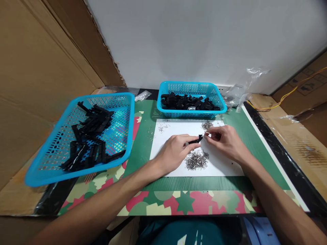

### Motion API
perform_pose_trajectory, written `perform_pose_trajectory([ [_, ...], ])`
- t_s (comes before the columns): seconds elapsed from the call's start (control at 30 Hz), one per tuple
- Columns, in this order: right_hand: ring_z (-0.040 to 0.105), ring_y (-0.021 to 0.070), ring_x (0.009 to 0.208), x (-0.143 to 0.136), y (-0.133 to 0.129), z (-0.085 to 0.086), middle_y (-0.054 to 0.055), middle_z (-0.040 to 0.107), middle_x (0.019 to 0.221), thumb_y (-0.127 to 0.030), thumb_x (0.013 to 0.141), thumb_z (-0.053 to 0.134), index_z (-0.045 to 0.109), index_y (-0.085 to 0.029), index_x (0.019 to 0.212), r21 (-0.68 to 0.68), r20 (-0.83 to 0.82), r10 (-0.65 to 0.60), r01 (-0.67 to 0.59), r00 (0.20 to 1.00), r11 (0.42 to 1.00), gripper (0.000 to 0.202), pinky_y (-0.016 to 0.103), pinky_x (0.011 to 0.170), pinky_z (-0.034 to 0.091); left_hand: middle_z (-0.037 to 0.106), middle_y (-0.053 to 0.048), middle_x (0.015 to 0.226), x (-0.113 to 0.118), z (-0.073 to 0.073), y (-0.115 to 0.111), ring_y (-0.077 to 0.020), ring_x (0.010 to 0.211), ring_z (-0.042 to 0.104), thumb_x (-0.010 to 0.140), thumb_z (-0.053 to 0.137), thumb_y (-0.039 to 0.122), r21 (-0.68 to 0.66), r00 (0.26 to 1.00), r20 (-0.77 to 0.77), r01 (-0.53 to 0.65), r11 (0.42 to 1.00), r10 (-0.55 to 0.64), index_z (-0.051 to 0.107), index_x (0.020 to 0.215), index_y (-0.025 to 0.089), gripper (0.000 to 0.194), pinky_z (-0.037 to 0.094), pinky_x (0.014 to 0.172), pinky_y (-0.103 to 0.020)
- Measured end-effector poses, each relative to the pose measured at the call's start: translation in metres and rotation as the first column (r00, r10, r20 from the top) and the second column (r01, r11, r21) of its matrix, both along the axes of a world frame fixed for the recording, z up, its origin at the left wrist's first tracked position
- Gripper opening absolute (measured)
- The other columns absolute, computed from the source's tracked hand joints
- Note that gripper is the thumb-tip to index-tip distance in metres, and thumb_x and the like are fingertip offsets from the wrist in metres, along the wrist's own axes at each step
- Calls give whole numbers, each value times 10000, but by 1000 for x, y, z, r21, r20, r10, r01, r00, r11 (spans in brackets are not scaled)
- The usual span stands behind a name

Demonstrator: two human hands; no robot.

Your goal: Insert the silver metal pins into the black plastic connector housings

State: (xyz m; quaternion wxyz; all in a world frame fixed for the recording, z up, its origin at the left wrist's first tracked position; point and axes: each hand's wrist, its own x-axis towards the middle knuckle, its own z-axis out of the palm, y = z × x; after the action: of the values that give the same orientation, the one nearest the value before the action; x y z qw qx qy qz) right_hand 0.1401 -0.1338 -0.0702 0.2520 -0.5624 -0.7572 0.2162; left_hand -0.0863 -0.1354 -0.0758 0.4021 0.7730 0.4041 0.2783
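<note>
Over a white sheet (160,146), my left hand (176,149) grips a black plastic part (198,140) between thumb and fingers. Close to the part's right end, my right hand (226,139) is pinched around a small, thin, light-coloured piece (207,133); its exact shape is too small to tell. A large pile of small metal pieces (196,160) lies on the sheet just below the hands. Beyond my right fingertips sits a smaller metal pile (207,125). A few loose metal pieces (162,127) are scattered at the sheet's upper left.
A blue basket (131,126) with long black parts (95,119) stands at the left. Another blue basket (191,115), holding smaller black parts (184,102), is at the back. Clear plastic bags (235,95) lie back right, near a yellow wire (283,97). Cardboard flanks both sides.
</note>
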Motion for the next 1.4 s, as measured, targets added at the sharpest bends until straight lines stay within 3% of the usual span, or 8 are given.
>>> perform_pose_trajectory([
  [0.27,396,110,514,-5,-1,-2,-28,508,536,-246,872,603,767,-157,779,14,50,-18,18,999,1000,208,283,552,318,788,-90,1235,-2,0,1,-263,1089,755,986,704,308,55,999,-44,31,998,-29,760,1285,186,327,584,994,-420],
  [0.97,333,116,539,-5,0,-7,-28,445,539,-271,888,572,772,-154,751,31,55,-10,8,998,999,269,303,569,299,761,-68,1291,-2,-1,2,-275,1210,726,974,700,285,-40,1000,2,4,999,-4,788,1234,210,284,581,1033,-419],
  [1.4,437,134,560,-3,-2,0,12,603,608,-239,936,567,807,-180,848,-51,114,19,-13,993,999,262,297,567,295,802,-93,1194,-3,-3,5,-232,906,787,962,682,303,-142,999,41,-12,990,18,792,1237,183,320,619,805,-339],
])
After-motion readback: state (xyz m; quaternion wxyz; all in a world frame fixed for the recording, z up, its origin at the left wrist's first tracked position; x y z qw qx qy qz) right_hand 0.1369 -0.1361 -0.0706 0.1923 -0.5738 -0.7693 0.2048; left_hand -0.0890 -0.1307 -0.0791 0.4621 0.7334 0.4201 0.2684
